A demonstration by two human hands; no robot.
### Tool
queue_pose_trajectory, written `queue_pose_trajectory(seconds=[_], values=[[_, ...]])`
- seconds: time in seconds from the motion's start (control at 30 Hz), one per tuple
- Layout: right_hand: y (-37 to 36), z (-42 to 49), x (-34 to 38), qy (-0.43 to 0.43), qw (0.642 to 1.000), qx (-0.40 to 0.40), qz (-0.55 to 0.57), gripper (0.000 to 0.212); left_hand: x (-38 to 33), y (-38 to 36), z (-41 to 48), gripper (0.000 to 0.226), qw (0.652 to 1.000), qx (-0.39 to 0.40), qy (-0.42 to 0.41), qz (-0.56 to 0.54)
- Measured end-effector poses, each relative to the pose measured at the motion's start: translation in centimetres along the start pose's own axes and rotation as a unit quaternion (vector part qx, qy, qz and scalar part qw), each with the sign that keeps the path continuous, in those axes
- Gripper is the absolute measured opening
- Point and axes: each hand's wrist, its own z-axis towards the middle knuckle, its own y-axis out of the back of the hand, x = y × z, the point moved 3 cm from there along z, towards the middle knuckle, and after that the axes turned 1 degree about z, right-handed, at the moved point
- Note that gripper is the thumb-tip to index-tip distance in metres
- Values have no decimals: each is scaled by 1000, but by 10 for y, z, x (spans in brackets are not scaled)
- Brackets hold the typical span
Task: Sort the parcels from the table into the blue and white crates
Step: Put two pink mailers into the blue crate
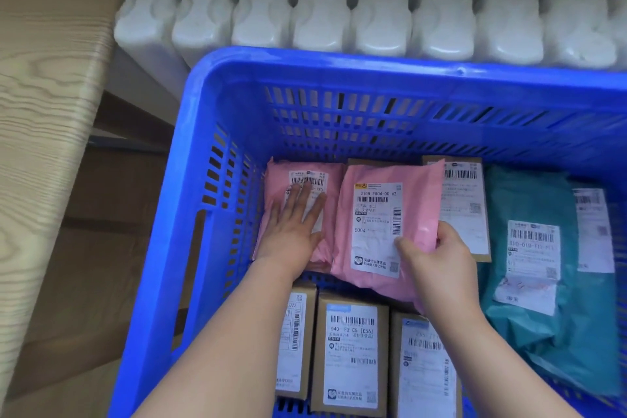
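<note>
A blue crate (217, 85) fills most of the view and holds several labelled parcels. My left hand (295, 224) lies flat, fingers spread, on a pink mailer (276, 173) at the crate's far left. My right hand (437, 254) grips the right edge of a second pink mailer (373, 227), thumb on its white label, holding it slightly tilted over the parcels. Under them lie brown cardboard boxes (349, 349) along the near side, another brown box (471, 210) behind, and teal mailers (529, 214) to the right. No white crate is in view.
A light wood-grain table (44, 95) stands to the left of the crate. A white ribbed radiator (373, 17) runs along the wall behind the crate. Brown floor (101, 248) shows between the table and the crate.
</note>
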Motion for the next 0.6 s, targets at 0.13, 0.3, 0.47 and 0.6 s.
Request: queue_pose_trajectory(seconds=[0.13, 0.3, 0.47, 0.6], values=[[7, -6, 4, 17, 1000, 7, -3, 16, -2, 5, -17, 71, 988, -151, -12, -27], [15, -13, 1, 5, 999, 31, -11, 18, 2, -18, -43, 71, 983, -180, 8, -23], [19, -10, -3, 12, 999, 46, -13, 15, 13, -24, -25, 69, 993, -116, 15, -4], [22, -7, -8, 16, 998, 54, -6, 15, 13, -30, -16, 76, 994, -104, 7, -37]])
